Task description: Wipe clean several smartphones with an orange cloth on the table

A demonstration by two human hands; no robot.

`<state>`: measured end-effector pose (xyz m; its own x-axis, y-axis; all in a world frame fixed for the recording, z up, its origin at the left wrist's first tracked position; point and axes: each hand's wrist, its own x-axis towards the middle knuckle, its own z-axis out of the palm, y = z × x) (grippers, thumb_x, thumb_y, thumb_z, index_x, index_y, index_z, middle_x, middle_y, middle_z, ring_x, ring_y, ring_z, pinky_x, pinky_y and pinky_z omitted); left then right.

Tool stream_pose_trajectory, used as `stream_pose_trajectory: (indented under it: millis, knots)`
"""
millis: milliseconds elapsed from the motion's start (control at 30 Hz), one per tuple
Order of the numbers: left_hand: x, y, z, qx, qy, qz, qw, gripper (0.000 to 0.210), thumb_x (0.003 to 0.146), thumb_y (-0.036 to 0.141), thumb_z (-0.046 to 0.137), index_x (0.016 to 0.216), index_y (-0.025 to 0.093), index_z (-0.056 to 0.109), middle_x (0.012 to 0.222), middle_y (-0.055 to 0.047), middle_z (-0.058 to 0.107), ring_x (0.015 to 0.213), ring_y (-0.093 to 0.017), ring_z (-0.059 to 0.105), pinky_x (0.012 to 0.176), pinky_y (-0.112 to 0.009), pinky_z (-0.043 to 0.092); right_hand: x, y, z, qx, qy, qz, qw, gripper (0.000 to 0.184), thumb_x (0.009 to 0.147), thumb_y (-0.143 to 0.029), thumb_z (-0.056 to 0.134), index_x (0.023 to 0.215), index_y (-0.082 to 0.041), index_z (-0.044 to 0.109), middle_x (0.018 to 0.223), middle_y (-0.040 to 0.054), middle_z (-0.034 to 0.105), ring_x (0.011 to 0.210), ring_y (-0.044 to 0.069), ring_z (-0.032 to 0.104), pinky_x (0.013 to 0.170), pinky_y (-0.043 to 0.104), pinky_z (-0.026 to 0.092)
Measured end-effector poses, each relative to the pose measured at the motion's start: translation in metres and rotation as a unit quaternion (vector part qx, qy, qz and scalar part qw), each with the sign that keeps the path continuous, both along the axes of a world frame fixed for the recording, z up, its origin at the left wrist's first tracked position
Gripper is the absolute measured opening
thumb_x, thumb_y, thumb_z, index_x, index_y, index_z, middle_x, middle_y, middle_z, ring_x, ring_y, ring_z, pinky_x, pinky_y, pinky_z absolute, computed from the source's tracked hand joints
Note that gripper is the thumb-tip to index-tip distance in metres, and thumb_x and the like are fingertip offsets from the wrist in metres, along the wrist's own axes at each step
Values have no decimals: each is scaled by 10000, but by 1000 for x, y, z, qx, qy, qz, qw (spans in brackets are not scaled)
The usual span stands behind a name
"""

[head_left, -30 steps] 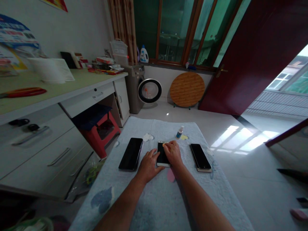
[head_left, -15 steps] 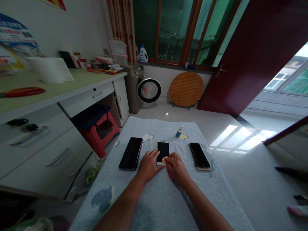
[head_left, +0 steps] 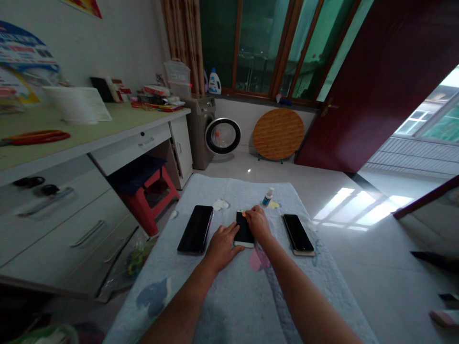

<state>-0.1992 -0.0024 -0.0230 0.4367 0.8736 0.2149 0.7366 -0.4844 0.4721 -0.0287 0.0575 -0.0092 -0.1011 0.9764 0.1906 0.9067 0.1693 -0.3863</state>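
Phone, white-bodied, slab-shaped, black-screened (head_left: 244, 236): lying face up, near the middle of the tabletop spread with pale blue patterned cloth (head_left: 229, 306), between the two hands.

Left hand (head_left: 222, 244): laid flat, fingers extended and loosely together, tips on the phone's left edge, thumb stretched toward its bottom edge. Grips nothing; appears to brace.

Right hand (head_left: 258, 222): fingers drawn into a pinch on a small orange pad (head_left: 244, 214) at the upper end of the screen. Pad mostly covered by the fingers; material not clear.

Step in hand, as judged: wiping the screen. A next stroke would call for light, even pressure down the glass, left hand bracing against sliding.

Condition: visible screen dark, with no lit display; white borders show at top and bottom. Smears or droplets too fine to tell at this size. Upper right corner hidden by the right hand.
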Motion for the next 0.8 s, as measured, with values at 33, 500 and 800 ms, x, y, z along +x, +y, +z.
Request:
stream_pose_trajectory:
  millis: [33, 500, 800]
  knots:
    - [0, 0, 0, -1, 0, -1, 1000, 613, 786, 388, 690, 1325, 174, 492, 1417, -101, 483, 1151, -272, 509, 1008, -407, 393, -2, 4, 0, -3, -12, 0, 1000, 236, 929, -228, 495, 938, -193, 728, 942, 81, 568, 889, 169, 515, 814, 243, 377]
    - [2, 1, -12, 2, -118, 38, 992, 733, 724, 349, 737, 1342, 210, 366, 1281, -124, 511, 1179, -297, 498, 972, -474, 425, -13, -12, 4, -2, -40, 107, 994, 227, 929, -244, 506, 989, -255, 725, 956, 58, 569, 912, 168, 498, 828, 249, 376]
    - [1, 3, -11, -15, -46, 22, 999, 648, 768, 335, 693, 1346, 197, 435, 1442, -129, 423, 1255, -300, 459, 1031, -458, 387, -3, -72, 13, -18, -7, 179, 984, 170, 891, -202, 559, 950, -240, 715, 921, 30, 547, 854, 144, 487, 749, 233, 366]
